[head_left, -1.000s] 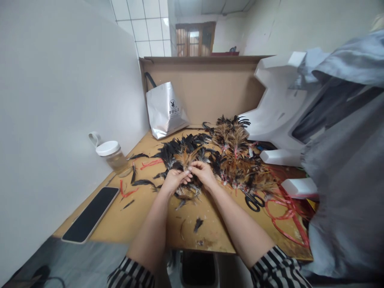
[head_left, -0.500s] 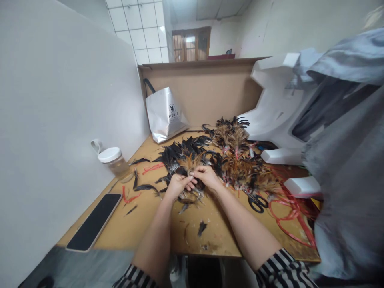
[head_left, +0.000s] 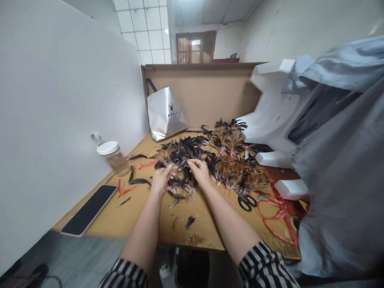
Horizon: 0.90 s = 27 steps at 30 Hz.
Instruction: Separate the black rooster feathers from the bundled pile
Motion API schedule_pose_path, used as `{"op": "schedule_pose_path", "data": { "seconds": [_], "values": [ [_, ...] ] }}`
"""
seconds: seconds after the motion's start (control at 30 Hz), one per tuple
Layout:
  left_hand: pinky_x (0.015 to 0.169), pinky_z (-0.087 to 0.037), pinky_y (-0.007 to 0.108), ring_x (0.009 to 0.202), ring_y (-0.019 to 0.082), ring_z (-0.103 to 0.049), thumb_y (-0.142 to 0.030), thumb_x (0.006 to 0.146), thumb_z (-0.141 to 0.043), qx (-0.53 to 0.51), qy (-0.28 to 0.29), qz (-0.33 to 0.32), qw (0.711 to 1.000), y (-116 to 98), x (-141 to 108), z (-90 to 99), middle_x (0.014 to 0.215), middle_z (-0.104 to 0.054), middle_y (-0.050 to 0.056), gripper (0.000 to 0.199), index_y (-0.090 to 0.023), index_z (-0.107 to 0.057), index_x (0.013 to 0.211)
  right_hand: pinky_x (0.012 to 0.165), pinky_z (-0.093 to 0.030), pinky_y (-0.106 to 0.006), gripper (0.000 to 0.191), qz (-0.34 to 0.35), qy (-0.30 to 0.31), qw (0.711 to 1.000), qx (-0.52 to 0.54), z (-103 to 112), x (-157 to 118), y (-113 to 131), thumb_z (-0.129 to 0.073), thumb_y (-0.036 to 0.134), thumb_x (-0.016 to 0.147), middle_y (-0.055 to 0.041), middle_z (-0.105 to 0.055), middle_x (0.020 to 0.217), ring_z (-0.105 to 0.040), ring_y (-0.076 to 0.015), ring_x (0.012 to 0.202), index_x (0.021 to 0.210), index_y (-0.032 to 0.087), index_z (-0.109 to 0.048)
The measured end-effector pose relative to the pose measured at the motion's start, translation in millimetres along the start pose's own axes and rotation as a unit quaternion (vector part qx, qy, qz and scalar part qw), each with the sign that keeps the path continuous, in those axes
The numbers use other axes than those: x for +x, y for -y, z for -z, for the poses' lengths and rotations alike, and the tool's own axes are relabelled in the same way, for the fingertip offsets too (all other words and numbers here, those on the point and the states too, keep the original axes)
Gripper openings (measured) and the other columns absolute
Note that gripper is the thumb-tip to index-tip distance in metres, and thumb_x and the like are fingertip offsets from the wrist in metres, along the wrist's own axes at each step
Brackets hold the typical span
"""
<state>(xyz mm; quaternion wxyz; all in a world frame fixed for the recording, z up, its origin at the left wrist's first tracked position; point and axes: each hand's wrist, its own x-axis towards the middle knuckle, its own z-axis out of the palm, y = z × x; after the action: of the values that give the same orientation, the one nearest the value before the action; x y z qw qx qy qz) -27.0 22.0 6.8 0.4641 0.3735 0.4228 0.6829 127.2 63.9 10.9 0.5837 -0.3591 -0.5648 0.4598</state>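
Note:
Brown feathers (head_left: 167, 155) fan up from my left hand (head_left: 162, 177), whose thumb and fingers pinch their lower ends. My right hand (head_left: 198, 171) is a little to the right, thumb and forefinger pressed together at the edge of a pile of black feathers (head_left: 192, 147); whatever is in that pinch is too small to make out. The pile lies behind and between my hands. Several tied bunches of brown feathers (head_left: 237, 170) lie to the right of my right hand, with more feather bunches (head_left: 228, 138) behind them.
Black-handled scissors (head_left: 246, 201) and red plastic strips (head_left: 279, 220) lie at the right. A phone (head_left: 90, 210) and a lidded jar (head_left: 112, 157) stand along the left. A silver bag (head_left: 166, 116) leans at the back. White foam (head_left: 273, 108) and grey cloth (head_left: 339, 168) border the right side.
My hands were together at the brown feathers and have now parted. My left hand has carried the brown feathers leftward. The camera view has shifted slightly.

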Motion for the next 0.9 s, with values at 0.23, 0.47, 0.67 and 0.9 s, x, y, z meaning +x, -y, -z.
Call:
{"op": "schedule_pose_path", "data": {
  "seconds": [0.23,0.47,0.67,0.9],
  "values": [
    [0.041,-0.040,0.013,0.047,0.005,-0.054,-0.023,0.061,-0.069,-0.067,-0.073,0.004,0.995,-2.5,-16.7,10.5,0.078,-0.067,0.012,0.024,-0.006,-0.062,0.077,0.048,-0.039,-0.023,0.030,0.007,-0.151,0.987,-0.060,36.1,25.3,-35.7,-0.051,0.040,0.067,-0.0022,-0.059,0.061,-0.048,-0.0116,0.048,0.076,0.013,-0.063],
    [0.039,-0.040,0.012,0.047,0.005,-0.055,-0.021,0.062,-0.068,-0.066,-0.078,0.037,0.994,2.6,-48.5,20.6,0.078,-0.068,0.011,0.022,-0.007,-0.062,0.078,0.062,-0.043,-0.026,0.029,0.034,-0.117,0.981,-0.149,37.2,25.0,-55.4,-0.048,0.035,0.067,-0.0049,-0.065,0.070,-0.056,-0.0162,0.063,0.075,0.014,-0.065],
    [0.040,-0.039,0.011,0.047,0.004,-0.054,-0.018,0.062,-0.069,-0.111,-0.072,0.056,0.990,6.2,-59.0,31.5,0.077,-0.068,0.009,0.020,-0.008,-0.061,0.077,0.066,-0.042,-0.026,0.024,0.050,-0.082,0.970,-0.224,34.1,17.7,-45.0,-0.048,0.033,0.067,-0.0039,-0.066,0.070,-0.057,-0.0165,0.067,0.072,0.017,-0.065],
    [0.042,-0.041,0.011,0.048,0.004,-0.054,-0.016,0.062,-0.069,-0.139,-0.072,0.057,0.986,7.3,-58.2,32.9,0.074,-0.067,0.009,0.018,-0.008,-0.061,0.076,0.071,-0.041,-0.027,0.020,0.078,-0.042,0.955,-0.282,29.4,7.9,-36.2,-0.046,0.029,0.070,-0.0028,-0.065,0.078,-0.056,-0.0157,0.073,0.075,0.020,-0.064]
  ]
}}
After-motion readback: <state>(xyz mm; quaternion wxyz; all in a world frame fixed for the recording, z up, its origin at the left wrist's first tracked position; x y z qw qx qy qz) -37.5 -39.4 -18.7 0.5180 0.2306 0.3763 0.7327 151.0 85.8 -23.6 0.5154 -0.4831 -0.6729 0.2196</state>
